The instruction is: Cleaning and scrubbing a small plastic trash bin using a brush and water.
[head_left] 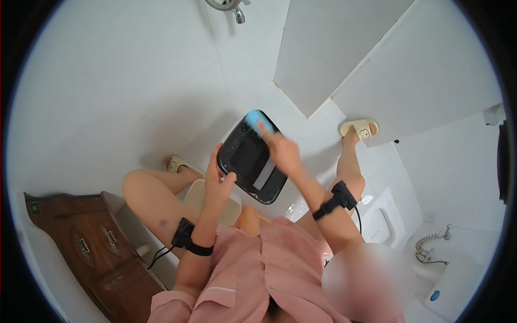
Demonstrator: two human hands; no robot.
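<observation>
Head view: flecked black panel (245,153) in left fingers (214,160), blue sponge (254,117) in right fingers (264,131).

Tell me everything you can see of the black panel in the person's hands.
The black panel is a rounded rectangle, slightly shiny and plastic-looking, with a darker rectangle in its middle and a pale grey strip toward its lower right. White specks, perhaps suds, dot its rim. It is held aslant, beyond the pink shirt. The left hand grips its left edge; the right hand, blurred, appears to press a light-blue pad on its upper end.
</observation>
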